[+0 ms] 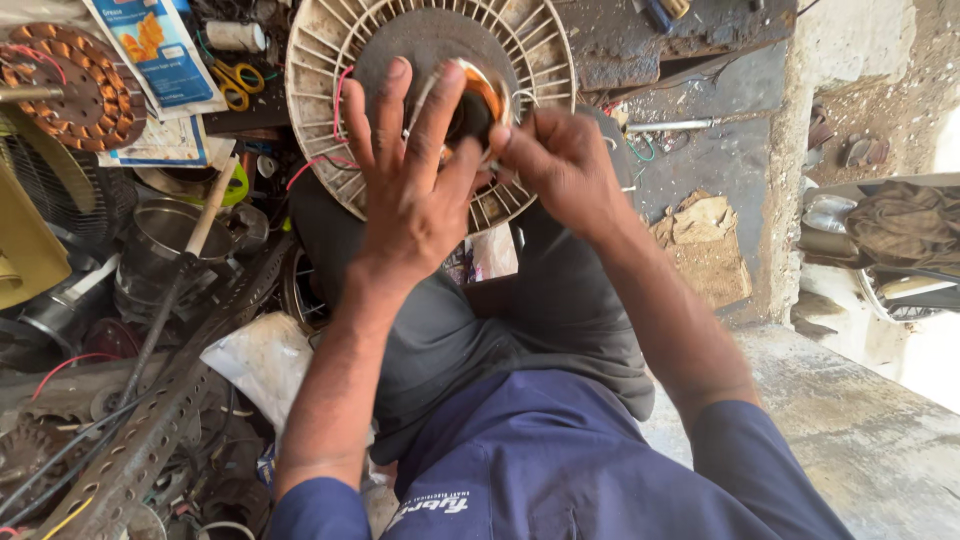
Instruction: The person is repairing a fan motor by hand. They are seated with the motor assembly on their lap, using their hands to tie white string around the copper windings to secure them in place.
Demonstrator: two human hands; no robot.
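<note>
Head view | left hand [405, 190], fingers spread, lies flat on the round fan motor [440, 60] at top centre | right hand [560, 160] has its grip pinched on the orange winding [483, 95] at the motor's hub | yellow scissors [235, 82] lie upper left | copper stator [70, 85] sits far upper left

Seen from a head-worn camera: a worker in a deep blue cotton shirt [560, 470] with sleeves ending above the elbow, leaving both forearms bare. Small pale lettering is printed on the chest at about 6 o'clock in the frame. Dark grey, loosely creased cloth trousers [520, 320] cover the lap toward 12 o'clock from the shirt. The left hand [405, 190] and right hand [560, 160] are bare, with no gloves, rings or watch.
</note>
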